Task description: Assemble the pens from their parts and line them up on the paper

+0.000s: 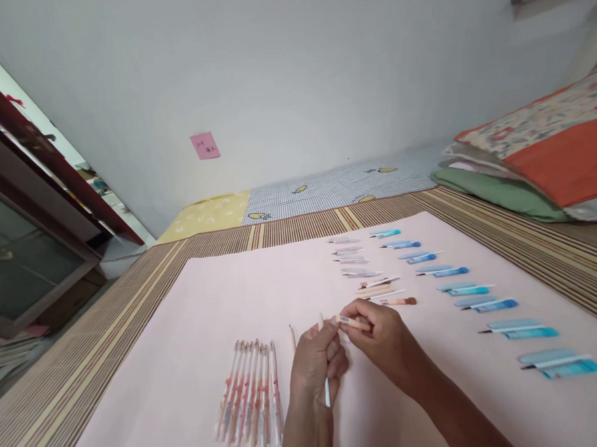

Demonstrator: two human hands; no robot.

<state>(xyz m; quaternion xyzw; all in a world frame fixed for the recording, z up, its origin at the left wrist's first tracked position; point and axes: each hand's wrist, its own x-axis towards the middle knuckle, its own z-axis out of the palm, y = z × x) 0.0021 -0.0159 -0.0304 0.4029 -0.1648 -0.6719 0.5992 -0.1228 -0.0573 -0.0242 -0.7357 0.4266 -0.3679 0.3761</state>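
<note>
My left hand (316, 361) is closed around a thin white pen refill (326, 390) that sticks out above and below the fingers. My right hand (379, 339) pinches a peach-coloured pen barrel (351, 323) beside it, over a pale pink sheet (194, 336). A row of assembled pink-and-white pens (250, 396) lies left of my hands. One loose refill (292, 336) lies just left of my left hand. Peach pen parts (385, 292) rest just beyond my right hand.
Several blue pen barrels with caps and refills (483, 304) run in a diagonal line on the right. Clear pen parts (353, 257) lie at the sheet's far side. Folded bedding (540, 164) is stacked far right, a cabinet (23, 218) stands left, and a striped mat (86, 368) lies under the sheet.
</note>
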